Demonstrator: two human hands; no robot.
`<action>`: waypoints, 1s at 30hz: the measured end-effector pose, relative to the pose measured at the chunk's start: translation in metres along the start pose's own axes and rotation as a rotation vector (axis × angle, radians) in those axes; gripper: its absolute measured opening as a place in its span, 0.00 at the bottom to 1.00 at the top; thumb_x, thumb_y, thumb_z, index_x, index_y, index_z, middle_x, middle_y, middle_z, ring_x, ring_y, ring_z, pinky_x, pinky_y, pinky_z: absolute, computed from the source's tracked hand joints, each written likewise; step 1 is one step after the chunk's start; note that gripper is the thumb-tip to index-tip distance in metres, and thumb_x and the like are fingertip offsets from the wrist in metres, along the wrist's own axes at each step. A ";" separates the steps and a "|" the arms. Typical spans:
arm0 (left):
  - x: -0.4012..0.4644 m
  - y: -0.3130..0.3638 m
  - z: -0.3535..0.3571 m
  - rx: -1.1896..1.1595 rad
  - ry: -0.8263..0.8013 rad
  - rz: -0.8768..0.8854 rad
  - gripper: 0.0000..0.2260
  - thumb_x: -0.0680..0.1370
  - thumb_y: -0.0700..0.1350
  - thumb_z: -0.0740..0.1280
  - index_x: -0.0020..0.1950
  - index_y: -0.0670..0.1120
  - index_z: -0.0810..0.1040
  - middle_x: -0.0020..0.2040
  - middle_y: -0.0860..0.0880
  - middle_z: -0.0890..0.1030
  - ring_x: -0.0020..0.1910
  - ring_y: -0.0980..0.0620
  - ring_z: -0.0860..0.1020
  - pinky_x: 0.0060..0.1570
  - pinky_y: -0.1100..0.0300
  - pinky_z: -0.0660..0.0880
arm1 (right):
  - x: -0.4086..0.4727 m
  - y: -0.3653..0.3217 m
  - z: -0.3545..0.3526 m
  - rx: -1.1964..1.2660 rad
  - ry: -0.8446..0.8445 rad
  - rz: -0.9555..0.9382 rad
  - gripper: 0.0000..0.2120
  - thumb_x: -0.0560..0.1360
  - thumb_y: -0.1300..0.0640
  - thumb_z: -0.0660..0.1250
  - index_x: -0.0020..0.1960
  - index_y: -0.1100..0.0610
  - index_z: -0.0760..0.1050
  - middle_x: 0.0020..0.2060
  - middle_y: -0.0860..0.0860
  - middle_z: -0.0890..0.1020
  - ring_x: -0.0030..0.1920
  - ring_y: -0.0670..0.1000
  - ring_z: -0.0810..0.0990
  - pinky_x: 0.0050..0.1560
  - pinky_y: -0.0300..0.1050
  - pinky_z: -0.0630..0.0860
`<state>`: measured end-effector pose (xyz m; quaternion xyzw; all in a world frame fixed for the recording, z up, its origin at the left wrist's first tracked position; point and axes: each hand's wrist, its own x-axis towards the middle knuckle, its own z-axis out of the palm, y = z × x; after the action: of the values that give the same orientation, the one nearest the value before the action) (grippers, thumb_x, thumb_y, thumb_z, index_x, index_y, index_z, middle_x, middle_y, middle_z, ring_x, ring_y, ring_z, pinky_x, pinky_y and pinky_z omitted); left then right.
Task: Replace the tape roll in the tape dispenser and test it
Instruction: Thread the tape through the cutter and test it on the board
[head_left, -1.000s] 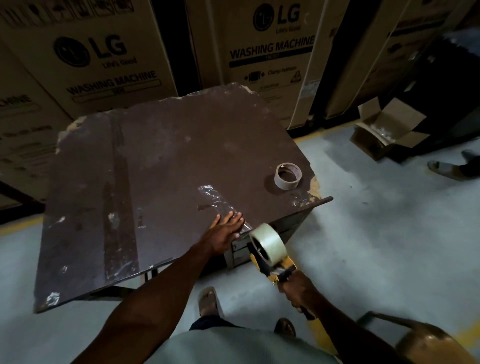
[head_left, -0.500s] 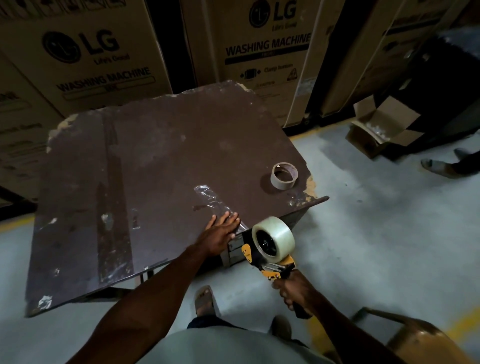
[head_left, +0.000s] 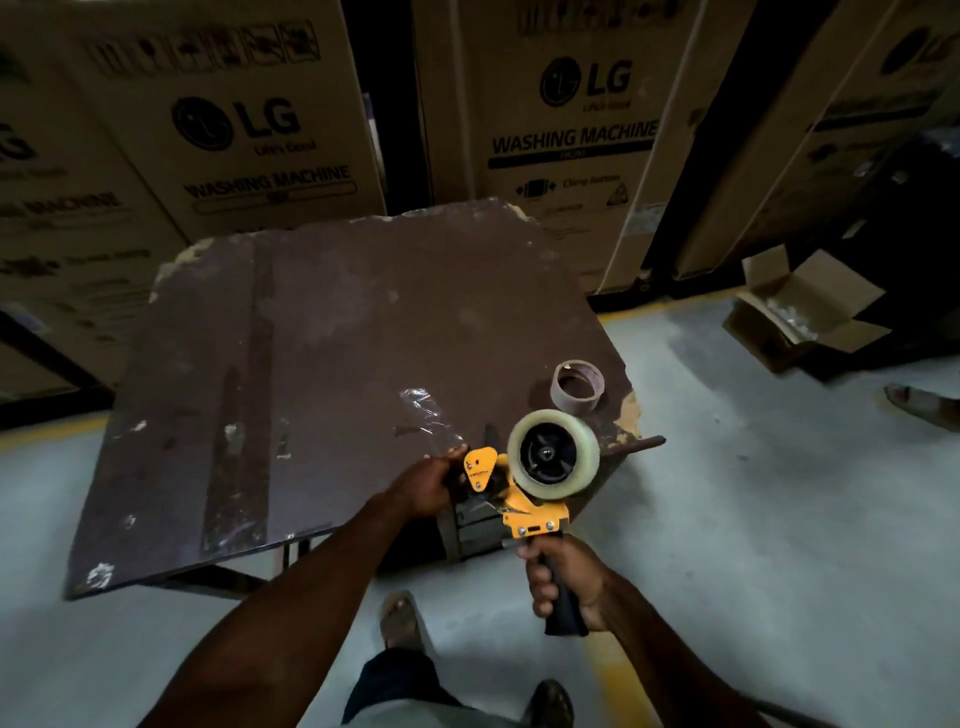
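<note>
A yellow tape dispenser (head_left: 524, 506) with a full clear tape roll (head_left: 553, 453) on its black hub is held upright over the near right corner of the dark brown table (head_left: 337, 364). My right hand (head_left: 563, 577) grips its black handle from below. My left hand (head_left: 428, 483) holds the dispenser's front end by the yellow side plate. An empty brown cardboard tape core (head_left: 577, 387) stands on the table near its right corner. A wrinkled strip of clear tape (head_left: 428, 413) is stuck on the tabletop, just beyond my left hand.
Tall LG washing machine cartons (head_left: 571, 119) stand close behind the table. An open small cardboard box (head_left: 802, 312) lies on the grey floor at right, with another person's foot (head_left: 922, 405) near it. My own feet show below the table's near edge.
My left hand has lifted off the tape strip on the table and taken hold of the dispenser's front. The dispenser has risen and turned its side toward me. The view has shifted.
</note>
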<state>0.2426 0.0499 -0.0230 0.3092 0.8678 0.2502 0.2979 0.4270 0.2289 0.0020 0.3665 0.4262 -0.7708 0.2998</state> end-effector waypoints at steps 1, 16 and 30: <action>0.002 -0.005 -0.002 -0.094 0.039 -0.028 0.14 0.79 0.47 0.63 0.64 0.55 0.78 0.63 0.47 0.80 0.63 0.49 0.78 0.66 0.50 0.71 | 0.004 -0.006 0.005 0.016 -0.021 0.003 0.11 0.74 0.61 0.62 0.34 0.54 0.67 0.26 0.50 0.61 0.22 0.49 0.59 0.26 0.41 0.59; 0.008 -0.084 -0.110 -0.634 0.442 -0.111 0.20 0.79 0.36 0.65 0.71 0.42 0.72 0.66 0.48 0.77 0.63 0.52 0.77 0.63 0.61 0.71 | 0.089 -0.128 0.118 0.222 -0.257 -0.057 0.12 0.74 0.57 0.60 0.32 0.54 0.65 0.21 0.47 0.65 0.18 0.46 0.64 0.22 0.39 0.65; 0.031 -0.067 -0.193 -0.579 0.729 0.023 0.05 0.77 0.41 0.70 0.50 0.45 0.84 0.63 0.51 0.80 0.60 0.57 0.79 0.59 0.54 0.77 | 0.110 -0.194 0.131 0.223 -0.559 0.004 0.15 0.65 0.60 0.76 0.34 0.54 0.68 0.21 0.46 0.67 0.19 0.45 0.67 0.24 0.38 0.65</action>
<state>0.0674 -0.0233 0.0594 0.1148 0.8069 0.5777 0.0449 0.1752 0.1861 0.0451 0.1718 0.2392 -0.8834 0.3646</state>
